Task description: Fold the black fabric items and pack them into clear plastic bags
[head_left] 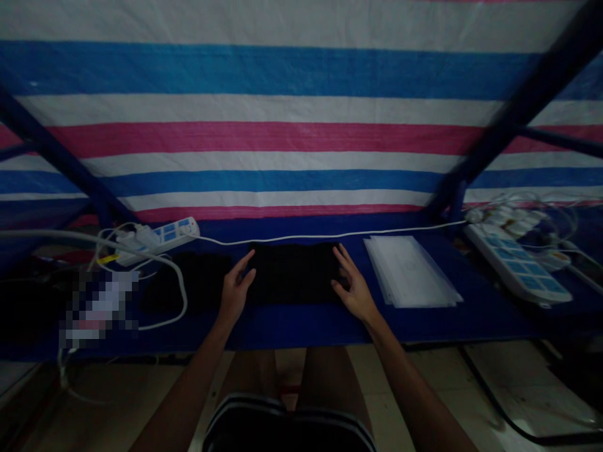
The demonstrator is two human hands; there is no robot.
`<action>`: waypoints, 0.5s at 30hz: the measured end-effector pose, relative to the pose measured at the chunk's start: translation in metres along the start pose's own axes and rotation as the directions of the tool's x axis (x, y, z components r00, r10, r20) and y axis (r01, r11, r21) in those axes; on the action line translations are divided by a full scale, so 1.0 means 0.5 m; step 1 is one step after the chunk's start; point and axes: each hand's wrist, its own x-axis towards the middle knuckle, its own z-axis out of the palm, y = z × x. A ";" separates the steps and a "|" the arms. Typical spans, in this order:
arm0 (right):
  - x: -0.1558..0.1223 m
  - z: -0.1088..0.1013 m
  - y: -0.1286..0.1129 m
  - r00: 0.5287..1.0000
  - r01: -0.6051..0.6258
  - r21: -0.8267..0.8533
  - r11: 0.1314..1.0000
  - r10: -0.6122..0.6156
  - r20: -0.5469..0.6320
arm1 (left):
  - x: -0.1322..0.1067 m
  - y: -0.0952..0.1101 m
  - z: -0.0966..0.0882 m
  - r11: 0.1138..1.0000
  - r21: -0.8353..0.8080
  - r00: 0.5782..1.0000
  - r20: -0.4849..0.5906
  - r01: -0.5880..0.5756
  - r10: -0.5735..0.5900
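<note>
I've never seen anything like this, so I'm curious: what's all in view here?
striped tarpaulin: 1, blue, pink and white, behind the table
diagonal frame bars: 2, dark blue, either side
table cover: 1, dark blue, on the table
power strips: 2, white and blue, one each side
thin cable: 1, white, along the back
black cloths: 2, black, centre and left
plastic sheets: 1 stack, translucent white, right of centre
left hand: 1, on the central cloth
right hand: 1, on the central cloth
</note>
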 end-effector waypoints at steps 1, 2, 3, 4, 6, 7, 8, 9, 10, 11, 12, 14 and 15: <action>0.000 0.000 -0.003 1.000 0.009 -0.012 1.000 -0.009 -0.009 | -0.004 0.002 0.001 1.000 0.026 1.000 -0.010 -0.015 0.015; 0.000 0.000 -0.005 1.000 0.012 -0.028 1.000 -0.013 -0.017 | -0.008 0.004 0.003 0.998 0.056 0.999 -0.019 -0.027 0.028; -0.001 0.001 -0.007 1.000 0.008 -0.044 0.999 -0.009 -0.020 | -0.012 0.006 0.004 0.995 0.087 0.999 -0.025 -0.039 0.041; -0.001 0.002 -0.008 1.000 -0.002 -0.057 0.998 0.000 -0.020 | -0.015 0.007 0.005 0.991 0.121 0.998 -0.029 -0.057 0.061; -0.001 0.004 -0.009 1.000 -0.022 -0.078 0.997 0.021 -0.014 | -0.020 0.007 0.008 0.972 0.200 0.991 -0.024 -0.122 0.129; -0.001 0.005 -0.009 1.000 -0.029 -0.089 0.996 0.028 -0.010 | -0.021 0.006 0.010 0.955 0.246 0.985 -0.017 -0.163 0.172; 0.000 0.006 -0.009 0.999 -0.031 -0.102 0.994 0.031 -0.008 | -0.021 0.005 0.011 0.934 0.295 0.977 -0.009 -0.201 0.213; 0.000 0.007 -0.008 1.000 -0.029 -0.117 0.993 0.028 -0.005 | -0.020 0.002 0.012 0.910 0.345 0.969 -0.004 -0.229 0.246; 0.000 0.009 -0.007 1.000 -0.021 -0.132 0.991 0.021 -0.003 | -0.019 0.000 0.013 0.888 0.391 0.964 -0.005 -0.242 0.265; 0.001 0.011 -0.005 1.000 -0.011 -0.148 0.989 0.012 0.001 | -0.018 -0.003 0.013 0.870 0.431 0.962 -0.016 -0.239 0.273; 0.002 0.013 -0.003 1.000 -0.003 -0.160 0.987 0.004 0.006 | -0.016 -0.006 0.013 0.858 0.461 0.962 -0.037 -0.225 0.272; 0.003 0.017 0.001 1.000 0.002 -0.174 0.985 0.001 0.017 | -0.015 -0.012 0.012 0.850 0.494 0.962 -0.089 -0.184 0.260; 0.004 0.019 0.004 1.000 0.001 -0.176 0.984 0.003 0.022 | -0.015 -0.014 0.011 0.848 0.503 0.960 -0.110 -0.168 0.256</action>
